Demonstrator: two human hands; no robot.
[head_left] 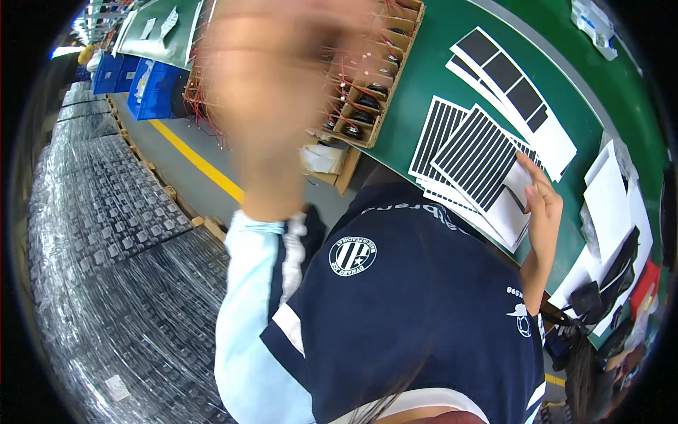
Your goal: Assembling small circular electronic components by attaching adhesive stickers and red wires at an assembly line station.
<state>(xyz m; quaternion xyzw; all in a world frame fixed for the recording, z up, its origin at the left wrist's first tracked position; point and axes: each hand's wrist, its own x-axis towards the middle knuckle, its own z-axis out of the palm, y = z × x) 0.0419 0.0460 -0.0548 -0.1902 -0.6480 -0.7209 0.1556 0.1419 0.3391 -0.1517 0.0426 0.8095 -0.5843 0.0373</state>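
My left hand (275, 99) is raised close to the camera and badly blurred; whether it holds anything cannot be made out. My right hand (540, 205) rests on a stack of white sheets with black striped strips (473, 155), its fingers pressing on the stack's near corner at the edge of the green table (417, 106). A second white sheet carrying black rectangular pads (508, 78) lies just beyond the stack. My dark blue shirt with white trim fills the lower middle.
A cardboard tray of small round black parts with red wires (367, 106) sits on the table behind my left hand. Loose white sheets and black pieces (614, 219) lie at the right. Blue crates (148, 88) and wrapped pallets (106, 233) stand on the floor at left, by a yellow line (198, 162).
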